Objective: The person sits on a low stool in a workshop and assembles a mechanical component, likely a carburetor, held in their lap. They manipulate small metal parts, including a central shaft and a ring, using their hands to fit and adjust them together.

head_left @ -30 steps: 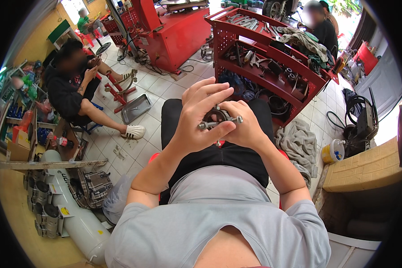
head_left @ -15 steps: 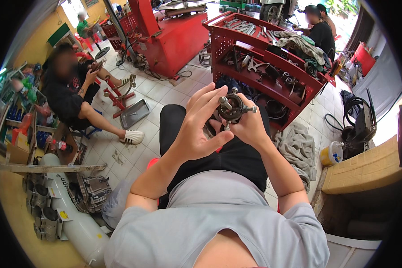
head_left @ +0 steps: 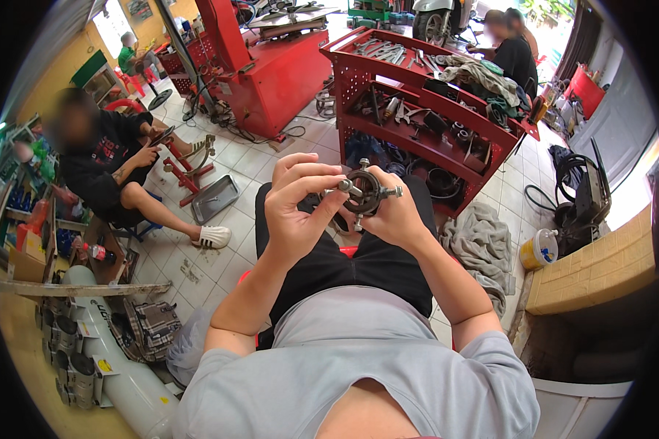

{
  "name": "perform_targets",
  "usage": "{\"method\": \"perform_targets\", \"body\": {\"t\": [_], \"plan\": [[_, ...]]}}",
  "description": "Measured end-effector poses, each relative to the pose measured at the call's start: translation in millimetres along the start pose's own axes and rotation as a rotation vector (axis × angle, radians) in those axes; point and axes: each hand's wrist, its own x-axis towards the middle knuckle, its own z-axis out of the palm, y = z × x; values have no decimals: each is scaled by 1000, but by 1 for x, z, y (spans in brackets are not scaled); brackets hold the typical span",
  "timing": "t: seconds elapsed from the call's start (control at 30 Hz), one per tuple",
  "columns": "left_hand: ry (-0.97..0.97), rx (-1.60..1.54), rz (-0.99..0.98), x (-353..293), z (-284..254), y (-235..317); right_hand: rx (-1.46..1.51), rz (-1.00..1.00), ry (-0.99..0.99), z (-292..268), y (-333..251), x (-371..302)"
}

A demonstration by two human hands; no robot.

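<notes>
Above my lap, my right hand [head_left: 395,212] grips a dark ring-shaped metal part [head_left: 374,196] from its right side. Several bolts stick out around the ring, and its middle is hollow. Thumb and fingertips of my left hand [head_left: 293,208] close on a bolt [head_left: 350,188] at the ring's left side. The other fingers of that hand are stretched out and lifted. My fingers partly hide the underside of the ring.
Ahead stands a red tool trolley [head_left: 417,91] with wrenches, rags and loose parts. A seated person [head_left: 110,146] is at the left, near a grey metal tray [head_left: 216,199]. Grey cloth [head_left: 478,252] lies on the floor at right, beside a yellow-and-white bucket [head_left: 539,250].
My left thumb and fingertips have come together on the bolt; before, they were spread around the ring. Both hands and the ring have shifted slightly left and down in the picture.
</notes>
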Motion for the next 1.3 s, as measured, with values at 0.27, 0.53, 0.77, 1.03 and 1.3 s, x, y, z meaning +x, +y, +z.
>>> {"method": "perform_targets", "body": {"t": [0.27,0.53,0.77,1.03,1.3], "plan": [[-86,-36,-11,0,-6,3,-37,-119,-37,-4,-7,-1],[-187,11,-22,3,-8,8,-91,-296,-62,13,-1,-5],[-271,18,-36,0,-1,8,-116,-269,-1,12,0,-4],[-297,-65,-98,-7,4,7,-154,-120,7,4,4,-1],[-280,-58,-116,-3,4,11,-29,3,38,2,14,1]]}}
